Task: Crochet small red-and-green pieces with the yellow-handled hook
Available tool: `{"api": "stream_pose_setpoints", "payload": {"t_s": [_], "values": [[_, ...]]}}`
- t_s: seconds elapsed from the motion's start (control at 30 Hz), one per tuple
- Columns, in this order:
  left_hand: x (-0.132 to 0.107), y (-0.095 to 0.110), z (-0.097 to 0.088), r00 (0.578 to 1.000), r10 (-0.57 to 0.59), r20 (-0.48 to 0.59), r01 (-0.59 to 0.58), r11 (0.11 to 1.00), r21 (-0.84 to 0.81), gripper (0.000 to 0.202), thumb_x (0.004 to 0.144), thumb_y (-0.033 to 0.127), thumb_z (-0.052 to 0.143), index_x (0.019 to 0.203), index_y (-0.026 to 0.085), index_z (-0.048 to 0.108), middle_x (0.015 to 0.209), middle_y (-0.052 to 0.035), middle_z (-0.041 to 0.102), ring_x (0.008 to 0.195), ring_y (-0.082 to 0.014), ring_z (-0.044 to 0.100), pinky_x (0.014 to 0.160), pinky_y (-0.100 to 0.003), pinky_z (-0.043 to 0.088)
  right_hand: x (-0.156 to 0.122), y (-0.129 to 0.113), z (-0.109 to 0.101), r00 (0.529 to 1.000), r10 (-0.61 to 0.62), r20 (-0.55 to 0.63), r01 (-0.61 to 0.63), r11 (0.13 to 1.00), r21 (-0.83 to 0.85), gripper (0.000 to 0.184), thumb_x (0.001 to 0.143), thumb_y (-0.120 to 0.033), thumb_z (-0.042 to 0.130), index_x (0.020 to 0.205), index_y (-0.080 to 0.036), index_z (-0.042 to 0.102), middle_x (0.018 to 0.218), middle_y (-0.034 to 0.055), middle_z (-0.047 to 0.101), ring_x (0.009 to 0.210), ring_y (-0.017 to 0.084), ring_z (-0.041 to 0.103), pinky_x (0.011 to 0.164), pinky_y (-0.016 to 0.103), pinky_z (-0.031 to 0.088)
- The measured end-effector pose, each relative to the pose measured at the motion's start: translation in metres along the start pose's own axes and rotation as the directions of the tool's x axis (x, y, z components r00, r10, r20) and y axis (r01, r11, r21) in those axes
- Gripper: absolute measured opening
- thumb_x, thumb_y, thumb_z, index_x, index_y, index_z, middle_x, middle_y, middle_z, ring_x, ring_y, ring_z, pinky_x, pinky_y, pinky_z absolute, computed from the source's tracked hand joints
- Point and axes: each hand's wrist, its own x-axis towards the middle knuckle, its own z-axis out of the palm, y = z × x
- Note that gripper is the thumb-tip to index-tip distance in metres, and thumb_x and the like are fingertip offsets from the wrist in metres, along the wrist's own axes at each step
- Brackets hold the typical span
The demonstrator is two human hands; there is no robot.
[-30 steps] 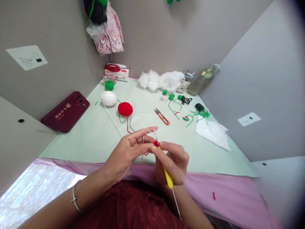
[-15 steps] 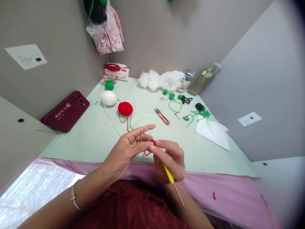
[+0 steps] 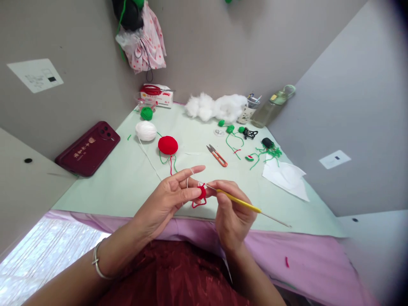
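Observation:
My left hand pinches a small red crochet piece between thumb and fingers, with white yarn looped over its raised index finger. My right hand grips a crochet hook by its yellow handle; the thin tip points left and meets the top of the red piece. A loop of red yarn hangs below the piece. Beyond my left hand lie a red yarn ball and a white yarn ball, whose strand runs down toward that hand.
Orange thread snips lie mid-table. White stuffing, a pen cup and a green bottle line the back. Small green crochet pieces and white paper are at right, a dark red phone at left.
The crochet hook has swung from pointing steeply up to lying nearly level, its rear end now to the right. My right hand has turned and shifted right, and more of the red piece shows.

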Motion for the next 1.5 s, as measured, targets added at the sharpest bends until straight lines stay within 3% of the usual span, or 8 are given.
{"api": "stream_pose_setpoints", "payload": {"t_s": [0.47, 0.6, 0.77, 0.97, 1.07, 1.17, 1.37, 1.5], "values": [[0.0, -0.007, -0.007, 0.995, 0.102, 0.005, -0.102, 0.987, 0.125, 0.04, 0.083, 0.023, 0.085, 0.122, 0.027, 0.081, 0.088, 0.0005, 0.068, 0.085, -0.0131, 0.061, 0.086, -0.026, 0.049, 0.012, -0.005, -0.002, 0.977, 0.199, 0.074, -0.211, 0.942, 0.261, 0.015, 0.101, -0.026, 0.066, 0.099, -0.027, 0.081, 0.086, 0.0, 0.074, 0.067, 0.012, 0.068, 0.065, 0.027, 0.057], [0.002, -0.013, -0.007, 0.984, 0.177, -0.004, -0.173, 0.968, 0.183, 0.041, 0.082, 0.02, 0.087, 0.122, 0.031, 0.081, 0.086, 0.0024, 0.07, 0.082, -0.0115, 0.063, 0.082, -0.025, 0.051, 0.012, -0.006, 0.001, 0.991, 0.089, 0.095, -0.096, 0.993, 0.069, 0.017, 0.1, -0.02, 0.067, 0.104, -0.03, 0.081, 0.099, 0.002, 0.08, 0.092, 0.017, 0.073, 0.083, 0.032, 0.06], [0.005, -0.017, -0.008, 0.977, 0.195, -0.083, -0.18, 0.971, 0.155, 0.04, 0.08, 0.025, 0.091, 0.118, 0.028, 0.083, 0.085, 0.0027, 0.072, 0.081, -0.0109, 0.064, 0.08, -0.023, 0.051, 0.009, -0.009, 0.001, 0.994, 0.005, 0.109, 0.006, 0.995, -0.098, 0.022, 0.101, -0.016, 0.063, 0.107, -0.029, 0.079, 0.093, 0.002, 0.078, 0.084, 0.018, 0.073, 0.074, 0.033, 0.061], [0.005, -0.02, -0.007, 0.995, 0.057, -0.084, -0.055, 0.998, 0.029, 0.046, 0.078, 0.029, 0.093, 0.122, 0.024, 0.081, 0.081, 0.001, 0.072, 0.071, -0.0091, 0.058, 0.069, -0.021, 0.046, -0.002, 0.001, 0.0, 0.893, -0.373, 0.251, 0.449, 0.777, -0.442, 0.047, 0.095, -0.006, 0.068, 0.133, -0.032, 0.073, 0.114, 0.0084, 0.077, 0.101, 0.022, 0.074, 0.081, 0.036, 0.063], [0.006, -0.015, -0.009, 0.995, -0.069, -0.074, 0.065, 0.996, -0.061, 0.044, 0.078, 0.029, 0.092, 0.12, 0.02, 0.082, 0.086, -0.0017, 0.072, 0.075, -0.0103, 0.06, 0.073, -0.021, 0.048, 0.003, -0.001, -0.003, 0.955, -0.237, 0.181, 0.284, 0.906, -0.314, 0.037, 0.098, -0.007, 0.064, 0.123, -0.031, 0.076, 0.102, 0.0053, 0.077, 0.092, 0.02, 0.074, 0.078, 0.035, 0.062], [0.006, -0.011, -0.01, 0.995, -0.02, -0.102, 0.015, 0.999, -0.044, 0.039, 0.079, 0.027, 0.091, 0.117, 0.021, 0.084, 0.082, 0.0007, 0.069, 0.073, -0.0095, 0.058, 0.072, -0.02, 0.048, 0.011, -0.007, -0.005, 0.997, -0.007, 0.072, 0.011, 0.999, -0.051, 0.024, 0.102, -0.015, 0.061, 0.107, -0.03, 0.079, 0.085, 0.0004, 0.073, 0.073, 0.015, 0.068, 0.068, 0.032, 0.058], [0.003, -0.017, -0.004, 0.99, 0.129, -0.056, -0.124, 0.989, 0.085, 0.048, 0.078, 0.02, 0.092, 0.123, 0.033, 0.081, 0.081, 0.0043, 0.07, 0.075, -0.0087, 0.061, 0.074, -0.021, 0.049, 0.012, -0.007, 0.001, 0.99, 0.08, 0.114, -0.083, 0.996, 0.021, 0.018, 0.099, -0.02, 0.069, 0.102, -0.031, 0.082, 0.097, 0.0023, 0.078, 0.09, 0.018, 0.07, 0.08, 0.034, 0.057], [0.001, -0.016, -0.005, 0.993, 0.114, -0.038, -0.11, 0.989, 0.102, 0.051, 0.076, 0.019, 0.093, 0.124, 0.033, 0.08, 0.084, 0.0043, 0.07, 0.078, -0.0086, 0.063, 0.08, -0.022, 0.05, 0.012, -0.003, -0.002, 0.974, 0.207, 0.093, -0.218, 0.967, 0.133, 0.013, 0.099, -0.025, 0.069, 0.099, -0.029, 0.082, 0.091, 0.0013, 0.077, 0.073, 0.014, 0.066, 0.071, 0.031, 0.055]]}}
